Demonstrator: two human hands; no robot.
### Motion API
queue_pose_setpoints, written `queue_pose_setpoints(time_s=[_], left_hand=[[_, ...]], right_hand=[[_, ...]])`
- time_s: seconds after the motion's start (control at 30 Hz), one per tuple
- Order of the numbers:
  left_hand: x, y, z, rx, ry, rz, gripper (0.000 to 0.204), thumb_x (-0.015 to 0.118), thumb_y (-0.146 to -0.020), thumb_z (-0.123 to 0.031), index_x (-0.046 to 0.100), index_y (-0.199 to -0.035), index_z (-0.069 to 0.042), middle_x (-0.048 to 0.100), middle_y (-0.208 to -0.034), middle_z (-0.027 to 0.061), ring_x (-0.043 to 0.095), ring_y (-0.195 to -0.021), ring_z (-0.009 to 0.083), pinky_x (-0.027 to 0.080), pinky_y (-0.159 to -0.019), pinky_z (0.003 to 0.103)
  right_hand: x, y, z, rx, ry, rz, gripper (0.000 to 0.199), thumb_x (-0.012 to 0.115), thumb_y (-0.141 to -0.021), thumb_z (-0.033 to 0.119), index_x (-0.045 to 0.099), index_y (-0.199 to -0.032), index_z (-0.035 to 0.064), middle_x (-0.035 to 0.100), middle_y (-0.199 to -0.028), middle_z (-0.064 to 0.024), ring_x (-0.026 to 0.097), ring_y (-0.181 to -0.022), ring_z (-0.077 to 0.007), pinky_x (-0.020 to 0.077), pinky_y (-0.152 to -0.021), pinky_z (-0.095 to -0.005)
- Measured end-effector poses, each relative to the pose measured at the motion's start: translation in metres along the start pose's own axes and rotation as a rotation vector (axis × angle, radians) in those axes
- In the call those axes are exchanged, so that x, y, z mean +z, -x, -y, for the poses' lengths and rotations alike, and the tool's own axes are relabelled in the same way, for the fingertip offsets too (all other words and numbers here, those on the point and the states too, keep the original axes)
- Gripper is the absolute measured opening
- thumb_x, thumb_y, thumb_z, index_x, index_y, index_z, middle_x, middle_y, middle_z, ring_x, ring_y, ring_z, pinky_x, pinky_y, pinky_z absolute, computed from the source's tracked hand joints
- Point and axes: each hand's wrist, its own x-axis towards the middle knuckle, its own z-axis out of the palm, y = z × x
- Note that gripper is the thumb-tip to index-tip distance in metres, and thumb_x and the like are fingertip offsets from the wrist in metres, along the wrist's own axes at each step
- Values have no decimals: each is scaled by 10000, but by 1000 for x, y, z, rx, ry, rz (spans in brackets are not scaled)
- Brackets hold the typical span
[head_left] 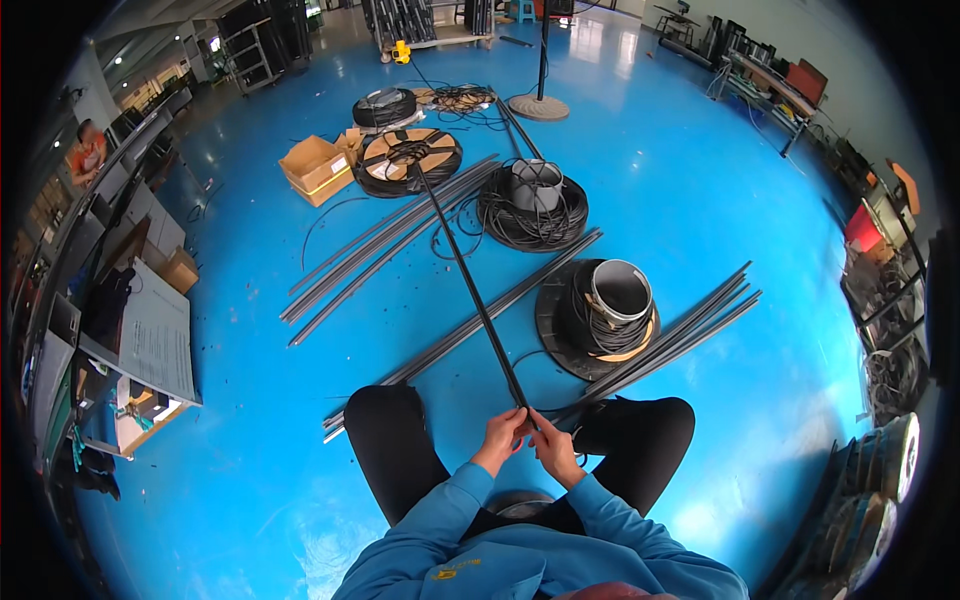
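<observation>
Between my knees, my left hand (502, 436) and my right hand (553, 446) meet at the near end of a long, thin black bar (470, 280). The fingers of both hands are closed around that end, pinching it. From there the bar slants away to the far left, up to a cardboard-faced reel of black cord (437, 155). Whatever small detail lies under my fingertips is hidden. Just beyond my right hand, a grey-cored spool of black cord (592, 318) stands on the floor.
Grey bars (690, 325) lie in a bundle by my right knee; more grey bars (470, 320) cross under the black one. Farther off are another cord coil (533, 215), an open cardboard box (315, 168) and a pole base (540, 107). A person (88, 153) is at the far left.
</observation>
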Motion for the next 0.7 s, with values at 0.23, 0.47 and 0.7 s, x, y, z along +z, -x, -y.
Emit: queue_pose_setpoints(time_s=[0.23,0.47,0.7], left_hand=[[-2,2,-5,-10,15,38,133,577,-854,-137,610,-882,-11,597,-705,56,556,-581,122,402,-493,205],[1,3,2,-16,-57,13,145,555,-867,-166,602,-881,-30,586,-669,46,540,-546,121,341,-443,202],[-8,-4,1,9,-41,39,189,597,-839,-256,628,-935,-96,596,-636,11,523,-496,53,251,-356,173]], right_hand=[[-3,3,2,22,-99,27,406,464,-860,43,460,-1265,53,576,-662,-73,486,-510,-121,410,-461,-224],[-3,-2,-1,-64,6,-36,404,458,-855,34,464,-1258,44,580,-678,-75,492,-517,-131,416,-462,-227],[-7,7,-5,51,14,56,461,436,-840,-2,446,-1290,101,552,-613,-40,476,-479,-105,396,-430,-223]])
